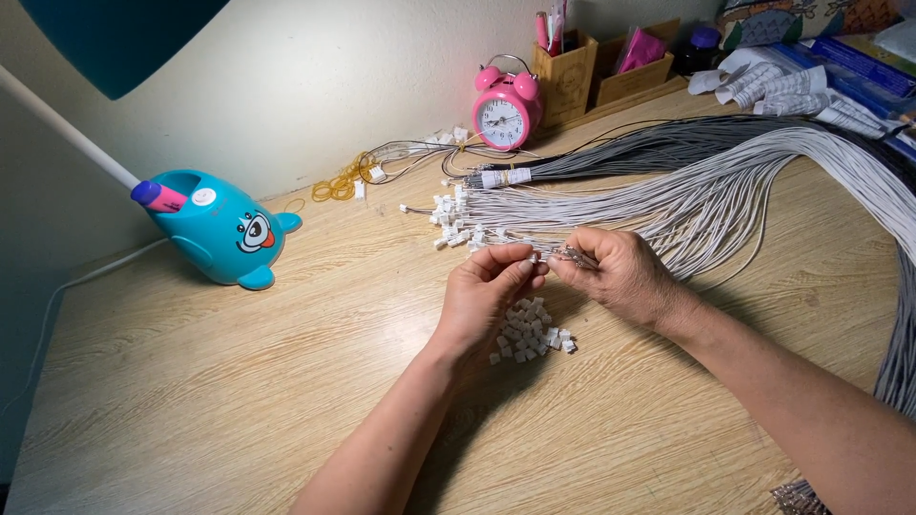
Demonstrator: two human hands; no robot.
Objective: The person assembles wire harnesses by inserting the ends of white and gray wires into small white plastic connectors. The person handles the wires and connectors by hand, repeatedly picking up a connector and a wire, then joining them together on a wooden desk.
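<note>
Two bare forearms reaching up from the bottom edge over a pale wooden desk (239, 381). Left hand (482, 296) pinched at the fingertips on a tiny white connector housing (530, 257), thumb and forefinger closed on it. Right hand (620, 277) pinching the metal-tipped end of a thin wire (572, 255), held just beside the housing, tip to tip; cannot tell whether touching. Directly under the hands, a small heap of loose white housings (530, 334) lying on the desk. Just beyond the fingers, a fanned bundle of white wires (668, 200) already ending in white plugs (453, 215), sweeping off to the right. Behind it, a grey wire bundle (649, 148) bound with a white tape band. Further back, near the wall, yellow rubber bands (334, 186), a pink alarm clock (506, 105) and a wooden pen holder (568, 67). Well to the left, a turquoise whale-shaped lamp base (215, 229) with a white stalk.
</note>
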